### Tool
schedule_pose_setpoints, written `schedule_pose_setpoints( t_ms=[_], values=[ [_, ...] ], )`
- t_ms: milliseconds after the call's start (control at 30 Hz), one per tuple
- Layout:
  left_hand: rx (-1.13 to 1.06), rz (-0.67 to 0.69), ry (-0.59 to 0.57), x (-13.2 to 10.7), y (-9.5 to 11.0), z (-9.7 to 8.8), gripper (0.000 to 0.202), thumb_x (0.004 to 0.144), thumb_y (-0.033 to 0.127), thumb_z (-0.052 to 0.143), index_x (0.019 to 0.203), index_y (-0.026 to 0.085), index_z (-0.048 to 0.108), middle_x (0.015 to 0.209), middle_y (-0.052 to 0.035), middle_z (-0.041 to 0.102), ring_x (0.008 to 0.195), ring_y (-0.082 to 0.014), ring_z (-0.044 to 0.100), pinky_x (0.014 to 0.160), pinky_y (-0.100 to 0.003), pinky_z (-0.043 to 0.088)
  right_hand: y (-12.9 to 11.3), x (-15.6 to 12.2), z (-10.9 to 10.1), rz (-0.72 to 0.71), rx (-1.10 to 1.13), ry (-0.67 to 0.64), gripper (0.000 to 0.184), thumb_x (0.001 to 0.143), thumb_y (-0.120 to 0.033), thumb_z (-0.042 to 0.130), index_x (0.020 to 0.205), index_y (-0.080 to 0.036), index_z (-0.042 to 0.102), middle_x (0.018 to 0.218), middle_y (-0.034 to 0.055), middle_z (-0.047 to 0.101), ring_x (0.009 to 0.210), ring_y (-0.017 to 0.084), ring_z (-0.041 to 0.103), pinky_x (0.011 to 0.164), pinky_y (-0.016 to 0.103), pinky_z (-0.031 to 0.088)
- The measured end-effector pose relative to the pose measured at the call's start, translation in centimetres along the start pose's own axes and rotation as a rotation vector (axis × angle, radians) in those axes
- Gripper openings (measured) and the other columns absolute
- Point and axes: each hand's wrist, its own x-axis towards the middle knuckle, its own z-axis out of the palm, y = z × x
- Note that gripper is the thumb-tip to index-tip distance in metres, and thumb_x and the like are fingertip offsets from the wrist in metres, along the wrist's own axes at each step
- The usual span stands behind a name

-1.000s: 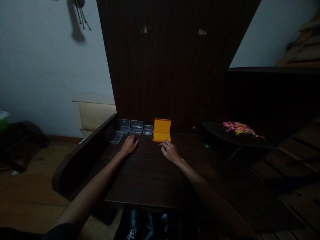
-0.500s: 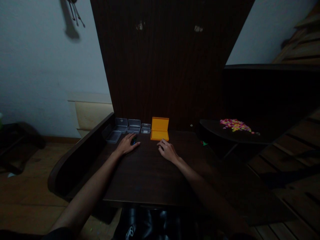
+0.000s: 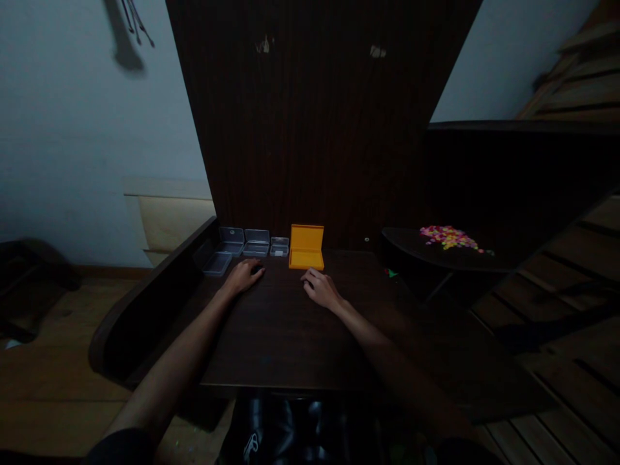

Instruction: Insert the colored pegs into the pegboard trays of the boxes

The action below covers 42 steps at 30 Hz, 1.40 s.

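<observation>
My left hand [image 3: 243, 276] rests low on the dark table with its fingers curled in toward the thumb. What lies beneath its fingers is hidden. Behind it stand clear plastic boxes with raised lids, among them a small one [image 3: 279, 247], a middle one [image 3: 256, 244] and a larger one [image 3: 230, 241]. A shallow clear tray [image 3: 217, 263] lies to its left. My right hand [image 3: 320, 288] is closed, fingers bent and thumb tucked in, just in front of an open yellow box [image 3: 307, 248]. Whether it holds anything cannot be seen.
Brightly coloured small pieces [image 3: 449, 237] are heaped on a raised corner shelf [image 3: 465, 259] at the right. A small green and red item [image 3: 391, 273] lies below that shelf. A curved wooden side panel [image 3: 145, 303] borders the table [image 3: 285, 349] on the left.
My left hand's fingers have drawn in over the small blue and green pieces that showed beneath it, which are now out of sight. My right hand keeps its pose. The view has shifted slightly.
</observation>
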Motion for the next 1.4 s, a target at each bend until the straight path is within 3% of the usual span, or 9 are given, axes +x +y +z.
schedule_pose_setpoints(
  t_ms=[167, 400, 533, 633, 733, 833, 1033, 1200, 1400],
  values=[
    [-0.009, 0.014, 0.022, -0.1, 0.2, -0.2, 0.043, 0.087, 0.046, 0.045, 0.112, 0.017, 0.065, 0.117, -0.0115, 0.068, 0.108, -0.0257, 0.063, 0.096, -0.036, 0.049, 0.1, -0.1, -0.1, 0.011, -0.007, 0.004, 0.021, 0.086, -0.012, 0.051, 0.096, -0.020, 0.068, 0.098, 0.0051, 0.066, 0.085, 0.016, 0.063, 0.076, 0.025, 0.048],
    [0.006, 0.072, 0.125, -0.6, 1.2, -0.8, 0.047, 0.083, 0.045, 0.054, 0.122, 0.018, 0.059, 0.125, -0.0120, 0.062, 0.118, -0.0274, 0.056, 0.105, -0.041, 0.044, 0.6, -1.0, -0.8, 0.016, -0.018, 0.034, 0.021, 0.086, -0.011, 0.051, 0.096, -0.018, 0.068, 0.097, 0.0058, 0.066, 0.083, 0.016, 0.063, 0.075, 0.026, 0.049],
    [0.068, 0.245, 0.264, -1.2, 2.0, -0.9, 0.043, 0.086, 0.040, 0.052, 0.121, 0.015, 0.057, 0.126, -0.0145, 0.059, 0.120, -0.0281, 0.053, 0.106, -0.044, 0.042, 1.0, -2.5, -1.6, -0.019, -0.032, 0.067, 0.020, 0.085, -0.010, 0.050, 0.092, -0.017, 0.067, 0.092, 0.0065, 0.064, 0.084, 0.017, 0.061, 0.077, 0.028, 0.050],
    [0.102, 0.376, 0.297, -1.9, 3.1, -0.6, 0.038, 0.089, 0.035, 0.048, 0.119, 0.015, 0.058, 0.123, -0.0150, 0.060, 0.117, -0.0275, 0.055, 0.104, -0.045, 0.044, 1.3, -4.0, -2.6, -0.037, -0.042, 0.083, 0.020, 0.087, -0.012, 0.048, 0.091, -0.018, 0.067, 0.091, 0.0079, 0.063, 0.088, 0.020, 0.060, 0.079, 0.032, 0.051],
    [0.067, 0.421, 0.248, -2.8, 4.5, 0.0, 0.035, 0.090, 0.034, 0.049, 0.118, 0.016, 0.059, 0.121, -0.0146, 0.061, 0.115, -0.0274, 0.057, 0.100, -0.045, 0.047, 1.4, -5.4, -3.6, -0.029, -0.051, 0.065, 0.020, 0.089, -0.016, 0.048, 0.095, -0.018, 0.067, 0.094, 0.0093, 0.063, 0.092, 0.022, 0.058, 0.082, 0.036, 0.052],
    [-0.028, 0.436, 0.150, -3.7, 6.2, 0.6, 0.036, 0.090, 0.036, 0.051, 0.118, 0.016, 0.060, 0.125, -0.0148, 0.059, 0.116, -0.0265, 0.057, 0.099, -0.043, 0.049, 1.4, -6.7, -4.3, -0.028, -0.044, 0.002, 0.023, 0.092, -0.023, 0.048, 0.105, -0.019, 0.067, 0.110, 0.0104, 0.064, 0.104, 0.023, 0.058, 0.093, 0.042, 0.049],
    [-0.077, 0.424, -0.087, -5.1, 8.7, 1.3, 0.047, 0.091, 0.044, 0.050, 0.129, 0.016, 0.055, 0.140, -0.0142, 0.051, 0.129, -0.0262, 0.049, 0.109, -0.044, 0.040, 1.0, -8.2, -4.8, 0.015, -0.024, -0.135, 0.040, 0.095, -0.035, 0.046, 0.129, -0.017, 0.058, 0.140, 0.0122, 0.051, 0.133, 0.025, 0.043, 0.109, 0.047, 0.037],
    [-0.072, 0.406, -0.195, -5.6, 9.3, 1.4, 0.057, 0.092, 0.051, 0.046, 0.138, 0.016, 0.048, 0.147, -0.0138, 0.043, 0.138, -0.0260, 0.038, 0.115, -0.046, 0.031, 0.9, -8.1, -4.7, 0.019, 0.026, -0.232, 0.051, 0.095, -0.043, 0.045, 0.139, -0.018, 0.048, 0.150, 0.0107, 0.040, 0.142, 0.025, 0.030, 0.114, 0.048, 0.030],
    [-0.065, 0.413, -0.236, -5.6, 9.1, 1.5, 0.059, 0.093, 0.054, 0.042, 0.141, 0.019, 0.044, 0.149, -0.0126, 0.040, 0.141, -0.0253, 0.033, 0.116, -0.046, 0.028, 0.5, -7.3, -4.5, 0.015, 0.051, -0.358, 0.059, 0.094, -0.052, 0.042, 0.145, -0.021, 0.040, 0.155, 0.0096, 0.030, 0.145, 0.024, 0.023, 0.119, 0.048, 0.020]
  ],
)
